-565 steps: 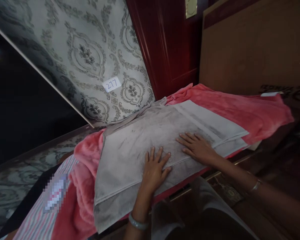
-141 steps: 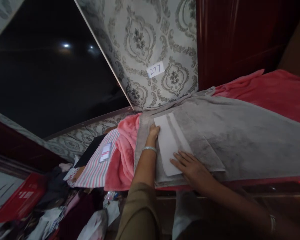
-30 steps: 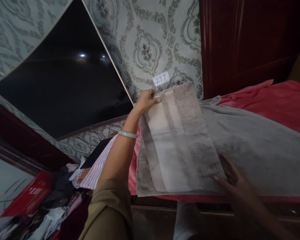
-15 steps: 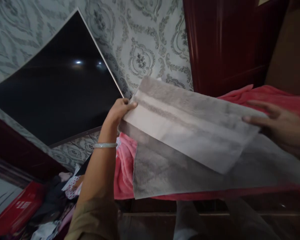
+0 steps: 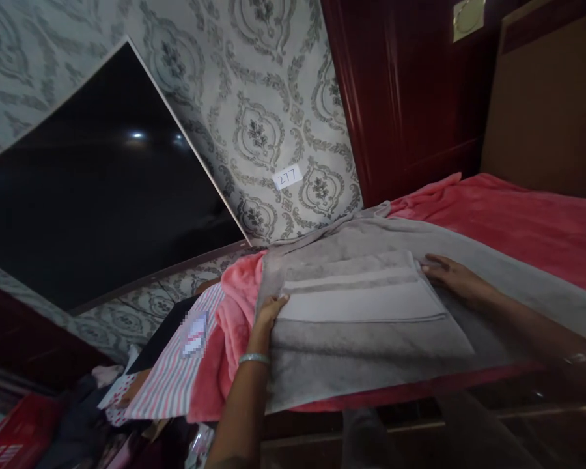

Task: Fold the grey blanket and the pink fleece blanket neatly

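Note:
A folded grey towel (image 5: 351, 303) with pale bands lies on a larger spread grey cloth (image 5: 317, 384). At the towel's left edge, my left hand (image 5: 269, 311) is closed, its thumb on top and the other fingers mostly hidden. My right hand (image 5: 452, 279) lies along the towel's right edge near the far corner, fingers stretched out. It rests on or just above the cloth; whether the fingertips touch the towel is hard to tell. The grey cloth is spread over a red blanket (image 5: 512, 221).
A dark-screened television (image 5: 112, 189) leans against the patterned wall (image 5: 273, 52). A paper slip marked 277 (image 5: 287, 176) is on the wall. Striped fabric (image 5: 170, 391) hangs at the left, above a red basket (image 5: 14, 436) and piled clothes. A brown panel (image 5: 547, 117) stands right.
The folded towel has come down from the raised position onto the grey cloth and lies flatter. Both hands moved down with it, and the right hand shifted leftward. The view has turned slightly.

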